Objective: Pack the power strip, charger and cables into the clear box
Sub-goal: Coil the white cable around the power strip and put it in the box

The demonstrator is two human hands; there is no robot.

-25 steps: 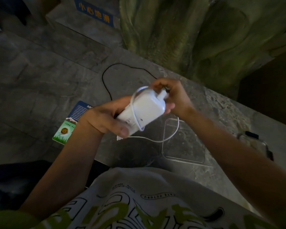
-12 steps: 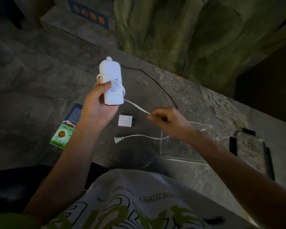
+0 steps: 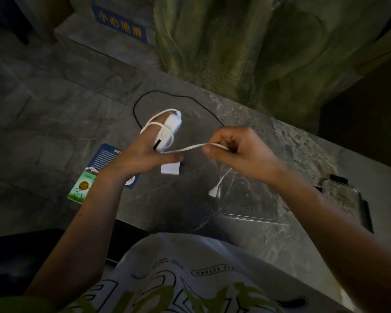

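Head view: cord winding, slip risk

Left hand point(image 3: 140, 154) grips the power strip point(image 3: 171, 127) at 11 o'clock from the clear box point(image 3: 248, 219). Right hand point(image 3: 242, 152) pinches its white cord point(image 3: 187, 147) taut. Loose loops may slide off, and the dangling plug point(image 3: 213, 192) may snag the box.

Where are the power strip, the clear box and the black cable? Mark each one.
power strip point(image 3: 173, 124): head view, its white body.
clear box point(image 3: 248, 199): head view, its bare floor.
black cable point(image 3: 134, 110): head view, left side of loop.
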